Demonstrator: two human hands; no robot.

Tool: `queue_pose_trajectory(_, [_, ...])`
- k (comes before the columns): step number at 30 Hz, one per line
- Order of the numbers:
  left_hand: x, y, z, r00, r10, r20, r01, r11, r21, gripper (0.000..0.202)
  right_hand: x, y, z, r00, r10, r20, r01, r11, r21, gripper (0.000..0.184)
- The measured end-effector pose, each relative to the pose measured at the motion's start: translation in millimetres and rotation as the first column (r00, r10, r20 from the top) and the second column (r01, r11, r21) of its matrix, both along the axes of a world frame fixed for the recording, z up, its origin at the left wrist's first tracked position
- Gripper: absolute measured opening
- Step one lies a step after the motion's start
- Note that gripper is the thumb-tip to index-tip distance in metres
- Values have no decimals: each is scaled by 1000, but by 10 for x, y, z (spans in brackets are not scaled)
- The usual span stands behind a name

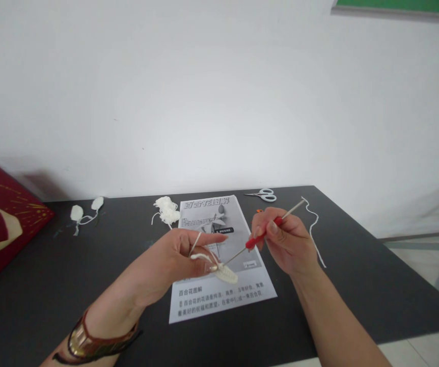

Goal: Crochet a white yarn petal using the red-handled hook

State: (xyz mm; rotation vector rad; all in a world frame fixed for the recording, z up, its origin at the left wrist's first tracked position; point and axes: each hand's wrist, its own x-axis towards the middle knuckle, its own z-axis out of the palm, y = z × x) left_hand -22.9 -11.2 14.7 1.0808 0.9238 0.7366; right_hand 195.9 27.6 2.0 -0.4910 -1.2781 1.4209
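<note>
My left hand [173, 260] pinches a small cream crocheted piece [227, 274] between thumb and fingers, with white yarn looped over the raised index finger. My right hand [286, 239] grips a crochet hook with a red handle [264, 233]; its metal tip points left into the crocheted piece. Both hands hover above a printed instruction sheet [219, 298] lying on the dark table [357, 285]. A gold and brown bracelet sits on my left wrist.
White-handled scissors [264, 194] lie at the table's far edge. A loose yarn strand [314, 229] trails on the right. A yarn clump [167, 209] and two small crocheted pieces [86, 210] lie at the back left. A red box [1, 219] stands at the left. A white wall rises behind.
</note>
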Motion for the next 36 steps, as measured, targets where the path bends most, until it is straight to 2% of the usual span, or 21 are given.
queue_pose_trajectory(5, [-3,-12,53,998,59,4,-59,997,49,51,-163,49,-121,980,8,-200,-58,967,-247,20])
queue_pose_trajectory(9, [-18,14,86,983,179,31,-182,974,132,42,-303,44,-206,944,-26,-328,-118,904,-411,17])
queue_pose_trajectory(12, [-15,23,101,968,243,66,-250,954,163,38,-353,27,-233,932,-55,-357,-116,890,-441,16])
queue_pose_trajectory(17, [53,22,93,945,309,109,-320,942,97,37,-364,31,-240,927,-73,-368,-108,888,-447,18])
queue_pose_trajectory(23, [165,40,76,904,411,117,-420,904,75,39,-374,42,-264,917,-59,-396,-163,849,-503,16])
queue_pose_trajectory(25, [145,49,83,925,363,108,-374,921,110,41,-369,54,-281,909,-54,-413,-187,833,-521,14])
queue_pose_trajectory(26, [116,56,86,948,304,95,-315,940,134,43,-365,64,-290,902,-50,-429,-206,824,-528,14])
queue_pose_trajectory(29, [-30,93,91,1000,19,22,-23,980,195,49,-347,96,-316,866,-17,-499,-292,794,-534,12])
queue_pose_trajectory(30, [-88,112,92,997,-77,5,74,976,203,51,-342,104,-322,852,-3,-523,-324,782,-532,12])
queue_pose_trajectory(32, [-200,160,102,979,-202,37,187,952,242,52,-332,110,-324,823,38,-567,-393,760,-518,12])
queue_pose_trajectory(34, [-283,221,134,958,-284,30,271,937,220,50,-324,101,-310,794,97,-600,-463,736,-494,10])
queue_pose_trajectory(36, [-326,287,198,933,-351,-74,359,909,212,43,-313,83,-282,771,150,-619,-514,722,-464,9])
